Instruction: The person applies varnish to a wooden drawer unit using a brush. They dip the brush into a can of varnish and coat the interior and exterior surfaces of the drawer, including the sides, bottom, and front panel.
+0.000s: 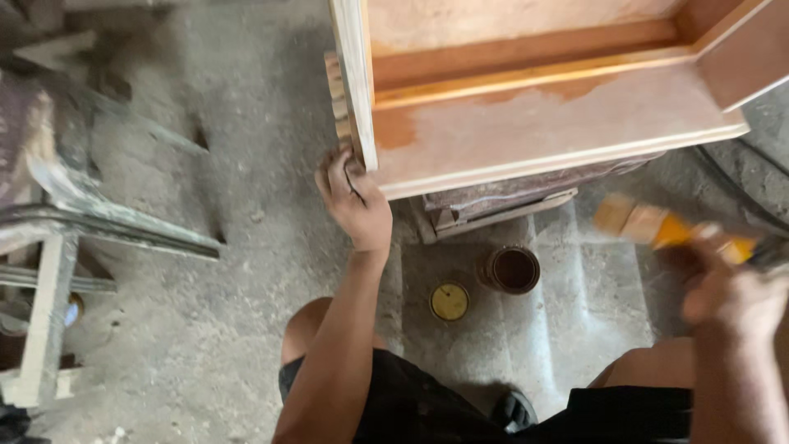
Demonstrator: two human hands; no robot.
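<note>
1. Right hand (731, 300), lower right of the frame, grips a blurred paintbrush (657, 226); load it lightly.
2. Open varnish can (513, 269) and lid (449, 301) sit on the floor at centre.
3. Left hand (355, 201) clasps the half-stained wooden cabinet (542, 123), upper centre; keep it steady.

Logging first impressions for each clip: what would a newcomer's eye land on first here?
The big wooden furniture piece at top centre, partly coated in orange-brown stain, stands out first. The left hand grips its lower left corner, while the right hand, blurred at the right edge, holds a paintbrush with a yellow handle. On the concrete floor between the knees sit an open can of dark stain and its round lid.
</note>
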